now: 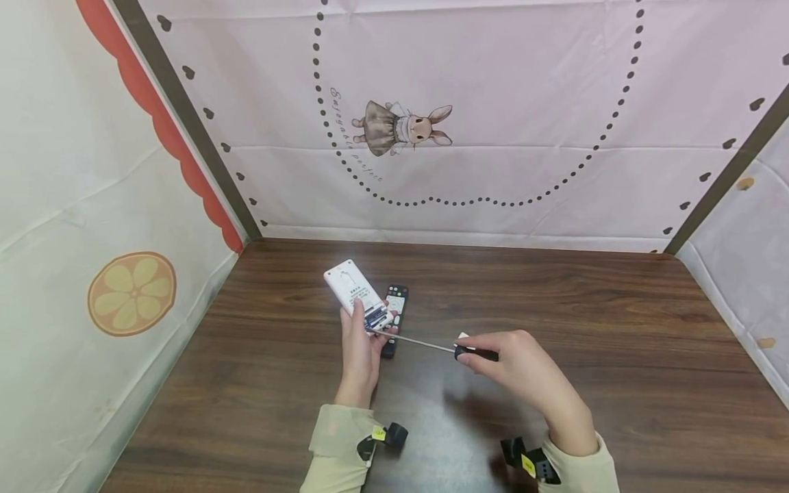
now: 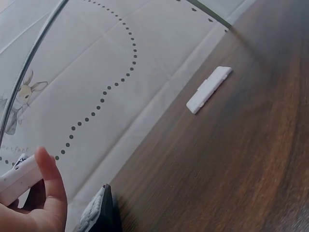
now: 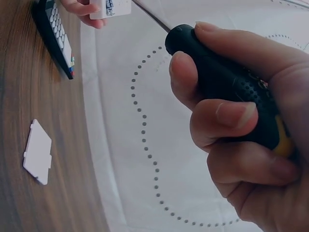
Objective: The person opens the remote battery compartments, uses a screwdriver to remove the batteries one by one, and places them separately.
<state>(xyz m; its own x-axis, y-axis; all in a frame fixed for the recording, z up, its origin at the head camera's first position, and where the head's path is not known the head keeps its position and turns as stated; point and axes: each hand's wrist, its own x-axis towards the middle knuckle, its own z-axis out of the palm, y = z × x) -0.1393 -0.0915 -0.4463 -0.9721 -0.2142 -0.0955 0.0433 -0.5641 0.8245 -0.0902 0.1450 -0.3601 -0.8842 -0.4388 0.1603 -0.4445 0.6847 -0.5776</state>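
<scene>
left hand clamped on white device, thumb on its printed face, open bay toward the right hand. right fingers wrapped round screwdriver, shaft reaching to that bay; can't tell if the tip touches. black remote on table, partly behind device and left hand. white cover lies apart, right of remote.

From above, the head view faces forward and down over the desk; nearer, tilted wrist views share the white device, at eight o'clock in the left, eleven in the right.
</scene>
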